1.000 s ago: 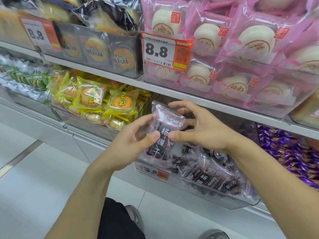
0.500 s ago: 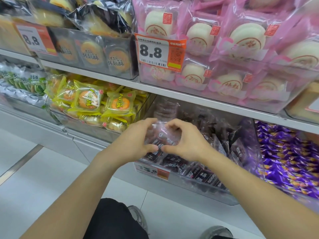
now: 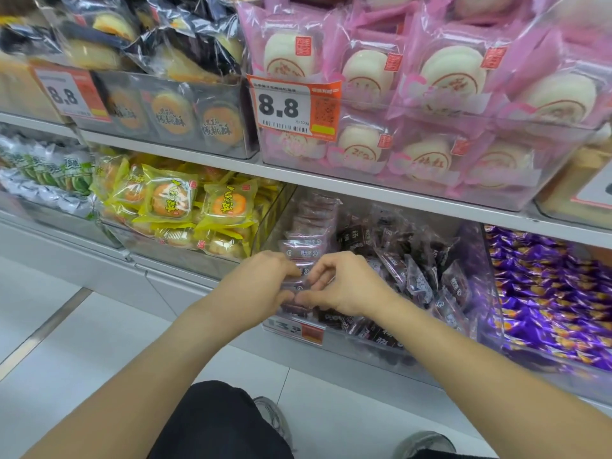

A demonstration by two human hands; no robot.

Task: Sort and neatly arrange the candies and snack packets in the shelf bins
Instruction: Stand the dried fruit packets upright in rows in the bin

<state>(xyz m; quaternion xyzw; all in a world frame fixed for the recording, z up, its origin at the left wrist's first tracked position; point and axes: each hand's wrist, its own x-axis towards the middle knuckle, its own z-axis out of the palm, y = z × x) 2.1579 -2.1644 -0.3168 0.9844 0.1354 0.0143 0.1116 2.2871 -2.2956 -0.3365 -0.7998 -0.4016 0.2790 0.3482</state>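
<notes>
Both hands' fingers (image 3: pixel 303 298) pinch one dark packet (image 3: pixel 298 286) between them.

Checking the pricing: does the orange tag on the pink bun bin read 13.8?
No, the orange tag on the pink bun bin reads 8.8.

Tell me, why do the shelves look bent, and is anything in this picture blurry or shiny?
Head view: the wide lens bows the shelf edge and stretches the corners. Glare streaks the clear wrappers of the pink packets and the dark packets above. The left hand and right hand look slightly soft, as does the small packet they pinch. Lighting is even, with no hard shadows.
</notes>
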